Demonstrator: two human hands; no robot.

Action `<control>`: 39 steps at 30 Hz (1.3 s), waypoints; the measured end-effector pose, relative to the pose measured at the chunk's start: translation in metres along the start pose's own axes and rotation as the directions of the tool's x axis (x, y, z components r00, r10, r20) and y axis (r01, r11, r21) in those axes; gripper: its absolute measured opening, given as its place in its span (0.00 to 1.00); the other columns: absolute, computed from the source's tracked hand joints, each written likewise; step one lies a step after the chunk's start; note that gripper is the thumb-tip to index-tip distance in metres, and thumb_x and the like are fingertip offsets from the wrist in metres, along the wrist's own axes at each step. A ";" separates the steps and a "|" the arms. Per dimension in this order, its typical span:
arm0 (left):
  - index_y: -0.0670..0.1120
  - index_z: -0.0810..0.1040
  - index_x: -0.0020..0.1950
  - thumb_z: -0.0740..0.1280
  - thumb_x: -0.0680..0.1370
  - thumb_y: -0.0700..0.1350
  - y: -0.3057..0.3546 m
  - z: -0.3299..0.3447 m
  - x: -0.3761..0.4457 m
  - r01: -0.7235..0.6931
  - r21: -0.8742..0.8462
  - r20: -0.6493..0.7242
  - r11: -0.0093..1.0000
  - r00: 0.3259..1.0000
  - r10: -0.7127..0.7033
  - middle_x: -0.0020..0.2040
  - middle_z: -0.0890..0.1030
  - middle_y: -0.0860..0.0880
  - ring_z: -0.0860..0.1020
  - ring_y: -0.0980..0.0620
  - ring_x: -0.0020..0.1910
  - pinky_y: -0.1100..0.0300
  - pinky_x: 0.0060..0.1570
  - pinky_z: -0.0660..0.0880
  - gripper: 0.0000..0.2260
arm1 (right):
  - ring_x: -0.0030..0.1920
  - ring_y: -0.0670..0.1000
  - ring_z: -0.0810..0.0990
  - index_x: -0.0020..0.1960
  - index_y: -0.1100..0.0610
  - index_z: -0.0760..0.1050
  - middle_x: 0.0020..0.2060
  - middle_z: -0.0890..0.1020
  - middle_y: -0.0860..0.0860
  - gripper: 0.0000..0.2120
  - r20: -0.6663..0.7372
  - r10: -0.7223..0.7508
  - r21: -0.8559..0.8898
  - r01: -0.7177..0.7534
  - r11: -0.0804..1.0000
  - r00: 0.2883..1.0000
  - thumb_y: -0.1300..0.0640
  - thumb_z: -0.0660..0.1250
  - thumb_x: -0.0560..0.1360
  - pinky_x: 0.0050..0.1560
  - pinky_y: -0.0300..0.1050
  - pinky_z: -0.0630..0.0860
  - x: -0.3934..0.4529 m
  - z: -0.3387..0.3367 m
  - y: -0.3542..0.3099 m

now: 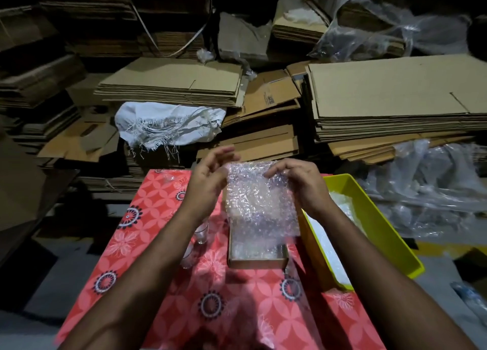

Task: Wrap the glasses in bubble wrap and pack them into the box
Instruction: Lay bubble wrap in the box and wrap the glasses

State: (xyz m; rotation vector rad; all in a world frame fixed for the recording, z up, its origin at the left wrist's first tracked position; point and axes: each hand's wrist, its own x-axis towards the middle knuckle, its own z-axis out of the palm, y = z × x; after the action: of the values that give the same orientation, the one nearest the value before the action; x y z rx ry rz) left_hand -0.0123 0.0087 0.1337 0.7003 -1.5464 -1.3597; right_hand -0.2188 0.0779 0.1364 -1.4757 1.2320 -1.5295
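A sheet of bubble wrap (259, 199) is held up at frame centre, above the box (257, 261). Material: clear plastic film, blistered, crinkled, glinting. Shape: roughly rectangular, long axis running from the hands at its upper edge down toward the lower frame; the lower edge hangs over the box interior. Whether a glass is inside the sheet cannot be told.

The upper right corner of the sheet is pinched by the right hand (297, 183), fingers curled onto the film. The left hand (208, 177) is seen at the sheet's upper left edge, fingers loosely bent and blurred; whether the film is gripped there cannot be told.

The box is shallow, rectangular brown cardboard, open at the top, with more bubbled film lying inside. Just left of the box, small clear glasses (202, 233) are seen standing on the tablecloth (147, 233), partly hidden by the left forearm. The cloth is smooth, coral red, printed with pale flowers and dark ringed circles.

Touching the box's right side, a yellow-green plastic tub (382, 233) is noted, long and rectangular, with white material inside.

Across the upper frame, stacks of flattened corrugated cardboard (395, 91) are recorded; a frayed white woven sack (168, 124) at upper centre left; crumpled clear plastic sheeting (427, 181) at right.
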 end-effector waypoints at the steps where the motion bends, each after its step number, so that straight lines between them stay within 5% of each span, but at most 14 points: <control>1: 0.43 0.75 0.68 0.59 0.84 0.41 0.000 0.002 -0.001 0.118 -0.133 0.024 0.984 0.993 -0.116 0.56 0.77 0.45 0.78 0.59 0.46 0.64 0.45 0.75 0.14 | 0.37 0.39 0.80 0.43 0.66 0.82 0.41 0.85 0.54 0.16 -0.019 0.019 0.043 -0.018 0.999 1.000 0.66 0.55 0.75 0.38 0.29 0.71 0.001 0.000 0.000; 3: 0.42 0.70 0.73 0.55 0.85 0.55 -0.006 0.004 -0.003 0.291 -0.241 0.069 0.926 0.957 -0.283 0.52 0.77 0.46 0.81 0.57 0.46 0.62 0.44 0.79 0.22 | 0.39 0.43 0.81 0.44 0.63 0.82 0.43 0.85 0.53 0.13 -0.037 0.066 0.111 -0.062 0.992 0.997 0.58 0.61 0.78 0.40 0.33 0.75 0.003 -0.001 0.003; 5: 0.43 0.71 0.72 0.59 0.81 0.61 -0.019 0.004 -0.003 0.323 -0.141 0.120 0.936 0.944 -0.308 0.61 0.80 0.41 0.82 0.51 0.58 0.53 0.58 0.79 0.27 | 0.42 0.51 0.83 0.47 0.62 0.81 0.45 0.84 0.53 0.04 -0.029 0.067 0.045 -0.066 0.997 0.997 0.61 0.72 0.76 0.44 0.47 0.81 0.004 -0.004 0.007; 6: 0.40 0.72 0.70 0.64 0.79 0.62 -0.023 0.006 -0.005 0.320 -0.084 0.148 0.944 0.941 -0.306 0.64 0.79 0.37 0.79 0.43 0.63 0.46 0.65 0.75 0.30 | 0.44 0.52 0.83 0.49 0.62 0.81 0.46 0.83 0.53 0.06 -0.026 0.033 -0.023 -0.033 0.999 0.999 0.63 0.76 0.73 0.46 0.52 0.82 0.004 -0.006 0.007; 8: 0.39 0.78 0.62 0.70 0.77 0.57 -0.025 0.010 -0.007 0.319 -0.031 0.127 0.947 0.941 -0.313 0.59 0.81 0.35 0.81 0.37 0.58 0.46 0.62 0.77 0.24 | 0.50 0.50 0.83 0.54 0.59 0.79 0.50 0.83 0.51 0.15 -0.021 -0.032 -0.106 0.030 0.994 0.999 0.65 0.78 0.70 0.51 0.57 0.82 0.005 -0.008 0.005; 10: 0.39 0.81 0.55 0.71 0.77 0.48 -0.023 0.015 -0.005 0.292 -0.018 0.042 0.956 0.956 -0.291 0.49 0.86 0.40 0.83 0.43 0.48 0.50 0.51 0.80 0.13 | 0.54 0.48 0.82 0.64 0.52 0.73 0.53 0.81 0.50 0.27 -0.024 -0.042 -0.118 0.039 0.992 0.999 0.64 0.79 0.69 0.55 0.50 0.81 0.005 -0.008 0.005; 12: 0.39 0.82 0.55 0.71 0.78 0.43 -0.022 0.018 -0.002 0.260 -0.056 -0.001 0.964 0.966 -0.260 0.49 0.86 0.41 0.84 0.42 0.48 0.48 0.51 0.80 0.09 | 0.56 0.50 0.81 0.68 0.45 0.67 0.56 0.80 0.50 0.33 -0.051 0.061 -0.058 -0.064 0.996 0.997 0.56 0.80 0.69 0.55 0.45 0.80 0.004 -0.010 0.007; 16: 0.39 0.79 0.61 0.75 0.72 0.37 -0.016 0.022 0.004 0.256 -0.173 -0.037 0.951 0.963 -0.266 0.52 0.86 0.41 0.85 0.42 0.51 0.48 0.52 0.81 0.17 | 0.46 0.57 0.85 0.57 0.59 0.79 0.48 0.86 0.56 0.19 0.070 0.318 -0.072 -0.313 0.947 0.945 0.46 0.73 0.74 0.48 0.58 0.80 0.002 -0.010 0.015; 21: 0.43 0.78 0.63 0.77 0.70 0.37 -0.020 0.017 0.011 0.272 -0.166 0.019 0.948 0.962 -0.273 0.56 0.85 0.43 0.84 0.43 0.55 0.47 0.54 0.80 0.23 | 0.41 0.55 0.83 0.47 0.62 0.82 0.42 0.86 0.59 0.08 0.044 0.213 -0.133 -0.205 0.970 0.976 0.58 0.77 0.73 0.44 0.57 0.79 0.001 -0.011 0.017; 25: 0.38 0.82 0.52 0.73 0.75 0.48 -0.023 0.019 0.009 0.312 -0.070 0.035 0.948 0.950 -0.310 0.45 0.86 0.42 0.84 0.47 0.41 0.52 0.45 0.80 0.14 | 0.51 0.61 0.85 0.54 0.65 0.80 0.49 0.86 0.61 0.13 0.009 0.239 -0.003 -0.239 0.971 0.971 0.67 0.77 0.70 0.52 0.54 0.82 0.006 -0.013 0.015; 28: 0.38 0.82 0.48 0.73 0.76 0.42 -0.027 0.020 0.011 0.279 -0.057 -0.022 0.959 0.960 -0.280 0.41 0.85 0.45 0.83 0.48 0.39 0.54 0.44 0.80 0.07 | 0.52 0.61 0.85 0.55 0.63 0.81 0.50 0.86 0.59 0.14 0.006 0.296 0.042 -0.296 0.954 0.955 0.62 0.78 0.71 0.51 0.55 0.82 0.008 -0.016 0.018; 31: 0.36 0.80 0.56 0.77 0.70 0.40 -0.028 0.019 0.015 0.288 -0.108 -0.047 0.952 0.955 -0.294 0.50 0.86 0.40 0.84 0.41 0.49 0.45 0.55 0.81 0.17 | 0.51 0.63 0.85 0.55 0.64 0.81 0.48 0.86 0.59 0.15 0.043 0.320 -0.025 -0.319 0.948 0.947 0.59 0.77 0.72 0.52 0.60 0.83 0.007 -0.017 0.021; 34: 0.38 0.80 0.58 0.77 0.69 0.37 -0.030 0.017 0.015 0.294 -0.156 -0.027 0.943 0.953 -0.302 0.53 0.85 0.38 0.84 0.40 0.53 0.47 0.55 0.80 0.18 | 0.42 0.53 0.84 0.52 0.64 0.81 0.42 0.86 0.57 0.12 0.004 0.251 -0.088 -0.249 0.964 0.968 0.64 0.78 0.70 0.43 0.49 0.79 0.006 -0.014 0.019; 39: 0.38 0.83 0.55 0.74 0.75 0.41 -0.030 0.016 0.014 0.279 -0.129 -0.012 0.952 0.959 -0.283 0.50 0.86 0.40 0.84 0.44 0.49 0.51 0.50 0.80 0.11 | 0.51 0.60 0.85 0.53 0.62 0.81 0.48 0.86 0.58 0.15 0.039 0.213 -0.088 -0.209 0.974 0.976 0.65 0.79 0.68 0.53 0.56 0.82 0.007 -0.014 0.019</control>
State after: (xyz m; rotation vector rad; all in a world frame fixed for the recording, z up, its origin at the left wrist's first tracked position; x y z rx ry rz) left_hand -0.0368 -0.0036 0.1098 0.8824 -1.3593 -1.6341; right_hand -0.2361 0.0676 0.1222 -1.3764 1.3912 -1.3094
